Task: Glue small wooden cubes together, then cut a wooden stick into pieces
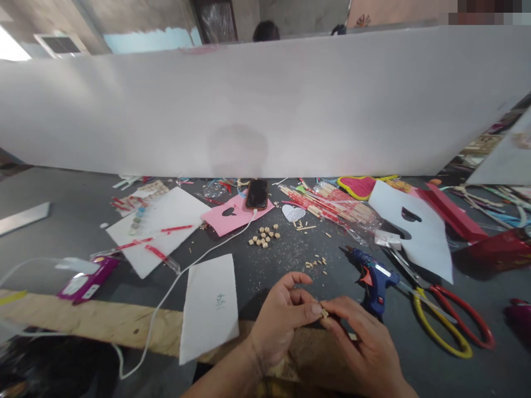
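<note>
At the table's front edge, my left hand (286, 315) and my right hand (360, 337) meet at a small pale wooden piece (324, 313). The left thumb presses its left side, and the right thumb and index finger pinch it from the right. Its exact shape is too small to make out. Beyond the hands lie a cluster of small wooden cubes (264, 236) and some short stick bits (317, 263). A blue glue gun (377, 279) rests right of the hands, with red and yellow handled scissors (440, 309) beside it.
A white panel (249, 110) rises behind the table (249, 276). A phone (257, 194) with a white cable lies on pink paper (224, 218). Around are white card (211, 304), bundled sticks (327, 202), a cut-out sheet (415, 226) and a purple box (89, 279). A person's head shows behind the panel.
</note>
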The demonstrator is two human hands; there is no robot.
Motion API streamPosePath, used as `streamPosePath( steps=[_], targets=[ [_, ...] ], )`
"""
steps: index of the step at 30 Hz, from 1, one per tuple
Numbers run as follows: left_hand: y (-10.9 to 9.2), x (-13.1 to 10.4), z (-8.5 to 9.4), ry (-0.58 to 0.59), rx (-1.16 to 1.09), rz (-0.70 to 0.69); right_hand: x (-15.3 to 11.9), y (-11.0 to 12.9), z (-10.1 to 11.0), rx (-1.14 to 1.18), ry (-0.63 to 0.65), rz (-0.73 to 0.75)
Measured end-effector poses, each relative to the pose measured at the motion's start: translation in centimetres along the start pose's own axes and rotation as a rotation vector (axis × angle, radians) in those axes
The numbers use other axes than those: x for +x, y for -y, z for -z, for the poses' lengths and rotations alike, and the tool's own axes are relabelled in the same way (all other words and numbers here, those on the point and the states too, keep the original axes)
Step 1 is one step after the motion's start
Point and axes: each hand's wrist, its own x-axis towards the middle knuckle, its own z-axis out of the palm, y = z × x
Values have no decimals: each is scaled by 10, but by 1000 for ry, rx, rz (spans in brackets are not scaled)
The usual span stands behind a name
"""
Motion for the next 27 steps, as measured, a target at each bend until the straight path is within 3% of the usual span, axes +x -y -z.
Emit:
streamPosePath(
  steps=[27],
  targets=[
    [-3, 2, 5, 32, 150, -23, -2, 0, 4, -101, 19, 22]
  ],
)
